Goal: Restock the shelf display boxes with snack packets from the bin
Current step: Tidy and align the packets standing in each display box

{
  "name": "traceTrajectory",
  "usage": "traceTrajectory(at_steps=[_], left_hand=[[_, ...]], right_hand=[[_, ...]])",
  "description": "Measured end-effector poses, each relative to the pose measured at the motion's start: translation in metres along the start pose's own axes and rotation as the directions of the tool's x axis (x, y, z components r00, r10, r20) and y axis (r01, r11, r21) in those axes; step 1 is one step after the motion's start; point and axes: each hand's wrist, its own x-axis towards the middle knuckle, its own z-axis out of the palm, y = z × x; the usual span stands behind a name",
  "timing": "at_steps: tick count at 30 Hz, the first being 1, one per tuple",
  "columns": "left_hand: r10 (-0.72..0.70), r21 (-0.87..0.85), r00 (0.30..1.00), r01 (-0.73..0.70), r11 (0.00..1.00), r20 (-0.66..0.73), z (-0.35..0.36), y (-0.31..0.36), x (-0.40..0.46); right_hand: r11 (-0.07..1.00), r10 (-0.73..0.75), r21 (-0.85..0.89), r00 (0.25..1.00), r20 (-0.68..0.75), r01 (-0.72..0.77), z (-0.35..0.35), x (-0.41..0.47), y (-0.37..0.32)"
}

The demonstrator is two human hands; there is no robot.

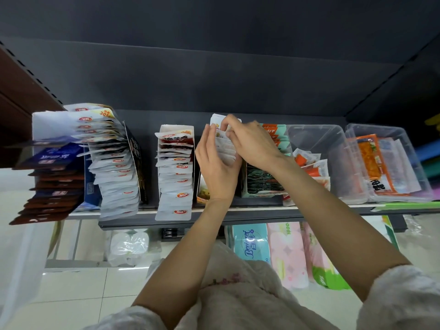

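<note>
Right-hand fingers (226,126): curled, pinching the top edge of the rearmost white packets (225,148) in the row.
Left-hand fingers (206,136): straight and together, laid flat against the left face of the same row; nothing is gripped.
Right hand (252,146): reaches in from the right, wrist crossing above the green packet box (262,184).
Left hand (217,170): palm turned toward the stack, bracing it from the side and front.
White packets: stand on edge in a display box (202,191) whose yellow-printed front shows below the left wrist; most of that box is hidden by the hands.
Neighbouring stock: a white display box (176,172) of red-logo packets just left; further left, a leaning fan of silver packets (114,167) and dark brown packets (52,194) overhanging the shelf (262,216) edge.
Clear bins (331,148): two, on the right of the shelf; the nearer holds orange snack packets (309,165), the farther a large orange pack.
Handling note, as judgement: the step looks to be seating and squaring packets in the box. Keep the left palm flat as a stop, press the pinched packets down evenly, and keep labels facing one way so the row does not fan forward like the stacks at left.
</note>
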Motion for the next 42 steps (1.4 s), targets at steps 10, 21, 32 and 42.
traceTrajectory(at_steps=[10,21,32,42], left_hand=[[-0.167,0.181,0.954,0.123,0.976,0.249,-0.002,-0.007,0.009],[-0.243,0.289,0.963,0.202,0.936,0.116,-0.005,-0.004,-0.002],[-0.286,0.243,0.931,0.229,0.942,0.229,-0.007,0.005,0.007],[-0.323,-0.013,0.838,0.365,0.931,0.439,-0.025,-0.014,0.013]], right_hand=[[0.999,0.044,0.037,0.992,-0.114,-0.04,0.006,0.006,0.008],[0.975,0.169,0.158,0.984,-0.055,-0.159,0.013,0.001,0.017],[0.964,0.225,0.177,0.962,-0.155,-0.197,0.013,-0.002,0.009],[0.745,0.394,0.54,0.911,0.121,-0.393,0.024,-0.064,-0.048]])
